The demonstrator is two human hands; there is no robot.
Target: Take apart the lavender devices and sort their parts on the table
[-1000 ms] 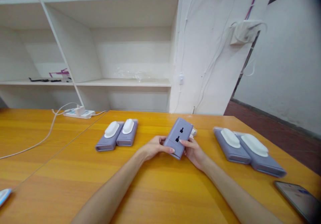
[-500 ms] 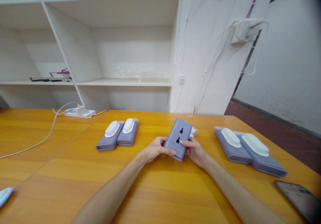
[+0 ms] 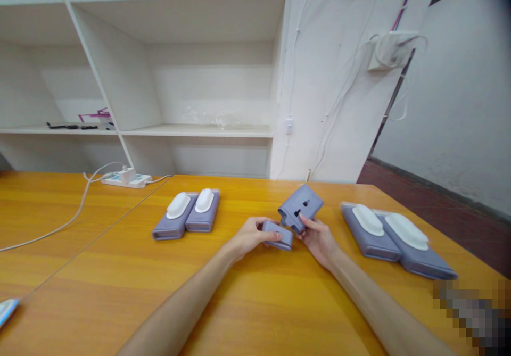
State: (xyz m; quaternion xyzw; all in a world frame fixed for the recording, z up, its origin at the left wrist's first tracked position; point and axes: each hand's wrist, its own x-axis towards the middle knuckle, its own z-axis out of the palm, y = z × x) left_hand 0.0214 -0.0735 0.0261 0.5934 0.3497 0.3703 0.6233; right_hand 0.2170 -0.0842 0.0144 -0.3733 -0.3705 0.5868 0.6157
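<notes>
My left hand (image 3: 252, 237) is closed on a small purple end cap (image 3: 278, 236), its thumb lying across the front. Beside it, my right hand (image 3: 319, 237) grips the larger purple case body (image 3: 302, 206), tilted, with two black socket-shaped marks on its face. A narrow gap separates most of the cap from the body; whether they still touch at one corner I cannot tell. On the left lie two purple cases, each with a white oval piece on top: one case (image 3: 170, 227) and another case (image 3: 203, 218). A similar pair, one case (image 3: 377, 247) and another case (image 3: 427, 262), lies right.
A white power strip (image 3: 136, 181) with a cable (image 3: 82, 207) sits at the table's back left. Part of a light-blue-edged object (image 3: 7, 309) shows at the left edge. A pixelated patch covers the lower right corner. White shelves (image 3: 199, 130) stand behind the table (image 3: 239, 297).
The case has come apart into two pieces. My right hand has moved the body up and right, tilting it, while my left hand keeps the end cap in nearly the same spot.
</notes>
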